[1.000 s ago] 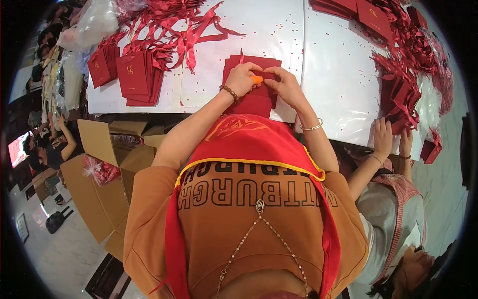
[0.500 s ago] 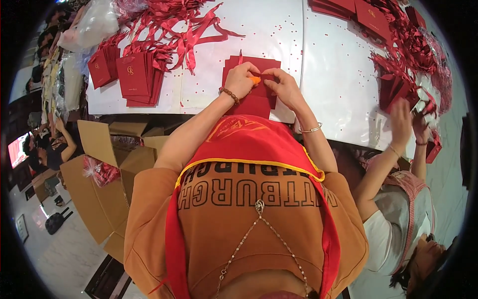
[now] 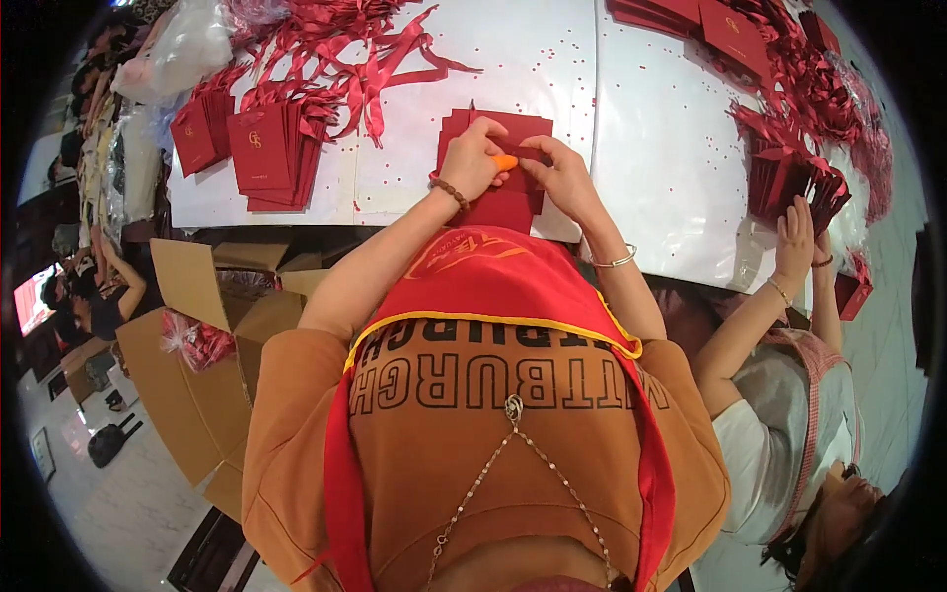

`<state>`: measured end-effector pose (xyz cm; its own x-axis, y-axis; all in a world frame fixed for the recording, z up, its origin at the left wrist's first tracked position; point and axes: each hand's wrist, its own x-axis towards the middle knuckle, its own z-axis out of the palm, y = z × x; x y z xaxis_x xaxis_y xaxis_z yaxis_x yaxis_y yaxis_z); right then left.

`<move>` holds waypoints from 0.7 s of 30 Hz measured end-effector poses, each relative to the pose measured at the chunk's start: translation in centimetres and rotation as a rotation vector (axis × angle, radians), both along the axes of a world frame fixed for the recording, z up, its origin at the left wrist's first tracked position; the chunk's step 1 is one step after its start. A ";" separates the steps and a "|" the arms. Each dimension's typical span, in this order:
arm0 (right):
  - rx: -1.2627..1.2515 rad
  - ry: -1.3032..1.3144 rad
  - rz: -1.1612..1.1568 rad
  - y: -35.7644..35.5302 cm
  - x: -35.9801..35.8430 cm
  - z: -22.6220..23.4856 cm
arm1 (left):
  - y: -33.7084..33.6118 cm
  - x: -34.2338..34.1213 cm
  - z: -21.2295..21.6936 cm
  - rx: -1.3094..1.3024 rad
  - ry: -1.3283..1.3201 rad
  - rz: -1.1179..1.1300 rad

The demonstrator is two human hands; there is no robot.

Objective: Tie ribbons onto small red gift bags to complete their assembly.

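Several flat red paper bags [image 3: 508, 209] lie overlapped at the table's front edge, between my hands. My left hand [image 3: 472, 158] is closed around a small orange-handled tool [image 3: 505, 162]; a thin dark tip shows beyond the knuckles, though I cannot tell if it belongs to that tool. Close beside it, my right hand [image 3: 562, 178] pinches the upper part of a red bag, thumb and forefinger together. What lies right under the fingertips is partly hidden.
Finished-looking red bags [image 3: 266, 153] with ribbons [image 3: 370, 74] lie at left. More bags [image 3: 735, 39] and ribbons fill the far right. An opened cardboard box [image 3: 187, 365] stands below left. A co-worker's hands [image 3: 794, 247] handle bags at right. Red dots litter the white table [image 3: 661, 187].
My hands stay at the red bags with only slight finger movement; more of the orange handle shows. The co-worker's hands have shifted lower against the bags at right.
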<state>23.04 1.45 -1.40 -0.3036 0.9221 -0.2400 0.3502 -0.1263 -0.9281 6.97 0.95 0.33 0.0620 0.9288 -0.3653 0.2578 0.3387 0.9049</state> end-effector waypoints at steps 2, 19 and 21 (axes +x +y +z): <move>0.017 -0.003 -0.002 0.0 -0.2 0.1 | 0.1 -0.6 -0.1 -0.043 0.030 -0.001; 0.053 0.040 0.049 0.0 0.0 0.4 | 0.6 -0.4 0.7 -0.023 0.076 -0.062; 0.025 0.035 0.060 0.1 0.1 1.0 | 0.5 -0.6 0.8 -0.041 0.048 -0.042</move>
<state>23.18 1.52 -0.41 -0.3661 0.9076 -0.2057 0.3238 -0.0830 -0.9425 6.38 1.46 1.09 0.0818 0.9099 -0.4067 0.3157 0.3634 0.8765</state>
